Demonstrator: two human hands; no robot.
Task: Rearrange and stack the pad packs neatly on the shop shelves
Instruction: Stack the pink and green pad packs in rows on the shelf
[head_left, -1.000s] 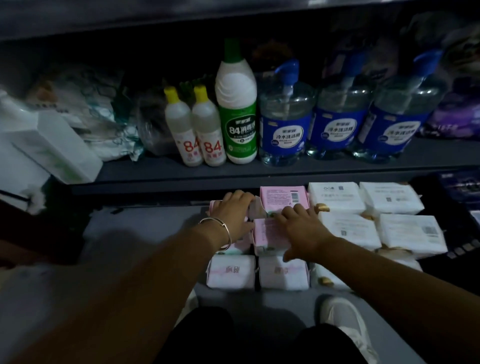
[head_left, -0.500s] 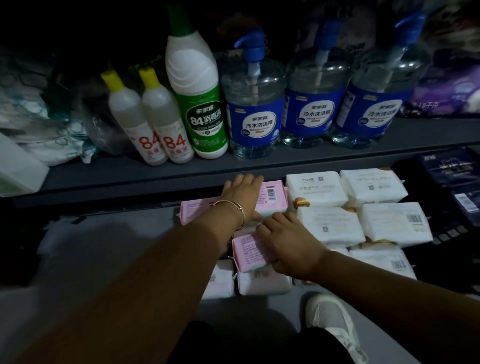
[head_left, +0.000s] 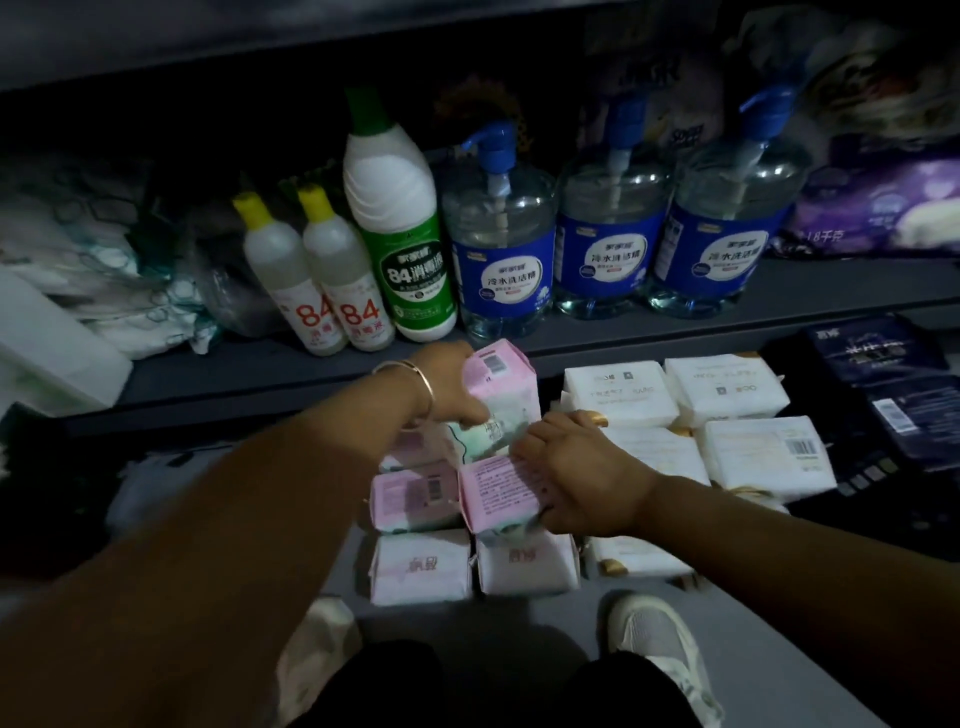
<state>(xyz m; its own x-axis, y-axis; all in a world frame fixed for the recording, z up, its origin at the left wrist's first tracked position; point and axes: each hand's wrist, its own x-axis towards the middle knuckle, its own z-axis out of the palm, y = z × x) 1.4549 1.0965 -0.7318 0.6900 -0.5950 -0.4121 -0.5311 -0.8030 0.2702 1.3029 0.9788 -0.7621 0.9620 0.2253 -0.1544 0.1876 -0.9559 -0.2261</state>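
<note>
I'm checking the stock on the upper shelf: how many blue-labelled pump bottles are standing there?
3, side by side on the upper shelf, right of the green bottle: left, middle, right. The dark space behind them could hide more.

Three blue-labelled pump bottles (head_left: 500, 260), two yellow-capped 84 bottles (head_left: 296, 280), one green-labelled 84 disinfectant bottle (head_left: 402, 244), at least four pink pad packs (head_left: 498, 496), several white packs (head_left: 618, 392), count unclear, two hands (head_left: 582, 467)

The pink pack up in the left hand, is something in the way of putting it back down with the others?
Yes. The right hand grips another pink plastic pad pack just below the lifted pink pad pack in the left hand, and more pink packs lie underneath.
</note>
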